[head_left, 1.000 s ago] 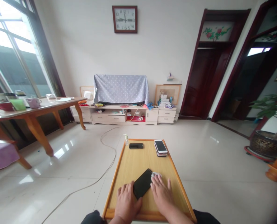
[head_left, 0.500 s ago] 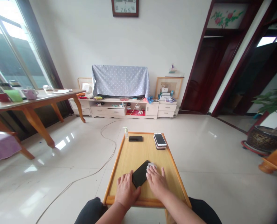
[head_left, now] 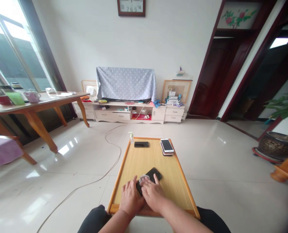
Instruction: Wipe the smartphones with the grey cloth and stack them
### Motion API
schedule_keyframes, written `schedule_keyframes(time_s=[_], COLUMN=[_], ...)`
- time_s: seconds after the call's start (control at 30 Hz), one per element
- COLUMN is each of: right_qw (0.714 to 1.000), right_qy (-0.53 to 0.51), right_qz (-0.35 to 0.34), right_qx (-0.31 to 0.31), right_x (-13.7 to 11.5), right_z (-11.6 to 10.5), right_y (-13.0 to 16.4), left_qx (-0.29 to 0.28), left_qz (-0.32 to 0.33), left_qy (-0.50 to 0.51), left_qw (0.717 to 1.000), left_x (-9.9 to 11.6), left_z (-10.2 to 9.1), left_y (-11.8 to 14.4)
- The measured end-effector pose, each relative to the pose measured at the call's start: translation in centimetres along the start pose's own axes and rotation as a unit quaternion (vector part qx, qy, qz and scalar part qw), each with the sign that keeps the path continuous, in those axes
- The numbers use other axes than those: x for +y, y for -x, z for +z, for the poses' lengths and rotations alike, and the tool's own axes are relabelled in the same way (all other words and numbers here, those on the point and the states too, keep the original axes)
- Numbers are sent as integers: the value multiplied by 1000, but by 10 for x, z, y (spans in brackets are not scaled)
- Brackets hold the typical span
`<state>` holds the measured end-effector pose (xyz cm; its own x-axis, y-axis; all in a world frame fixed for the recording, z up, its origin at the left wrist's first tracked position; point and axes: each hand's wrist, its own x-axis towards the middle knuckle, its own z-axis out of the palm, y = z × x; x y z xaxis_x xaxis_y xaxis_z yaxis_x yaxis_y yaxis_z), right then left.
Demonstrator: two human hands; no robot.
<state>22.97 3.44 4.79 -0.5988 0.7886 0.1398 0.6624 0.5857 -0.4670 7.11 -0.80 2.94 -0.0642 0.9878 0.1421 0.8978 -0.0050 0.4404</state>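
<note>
1. Left hand [head_left: 130,198] lies flat, pinning the black phone [head_left: 153,175] near the desk [head_left: 139,160] front edge.
2. Right hand [head_left: 153,194] presses a small wipe [head_left: 143,178] on the screen.
3. Step: wiping the screen; next likely calls for steady strokes toward the far end.

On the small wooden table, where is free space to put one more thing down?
The middle of the table is bare, between the far black phone, the stacked phones and the near phone. The right strip is also bare. The near edge is crowded by both hands.

My left hand [head_left: 130,200] and right hand [head_left: 153,194] are bare, forearms unsleeved; I see dark trousers [head_left: 93,221] on both knees.
</note>
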Motion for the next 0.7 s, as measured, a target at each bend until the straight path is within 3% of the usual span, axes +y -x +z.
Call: schedule_keyframes(time_s=[0.13,0.23,0.3,0.4,0.5,0.7], right_qw=[992,980,981,992,996,973], right_qy=[53,87,91,64,49,85], right_qz=[110,154,140,64,4,46], right_qx=[45,87,101,90,73,210], right_x=[37,50,47,36,38,85], right_z=[-6,0,12,32,39,32], right_y=[-20,-18,-7,12,25,29], left_qx=[3,-3,-7,-2,-5,-73], left_qz=[-3,-5,-4,4,17,11], left_qy=[-18,-28,-30,-27,-29,-67], left_qw=[1000,1000,1000,1000,999,995], left_x=[3,4,5,5,5,4], left_z=[-4,-9,-12,-14,-14,-8], left_y=[1,1,2,2,3,-3])
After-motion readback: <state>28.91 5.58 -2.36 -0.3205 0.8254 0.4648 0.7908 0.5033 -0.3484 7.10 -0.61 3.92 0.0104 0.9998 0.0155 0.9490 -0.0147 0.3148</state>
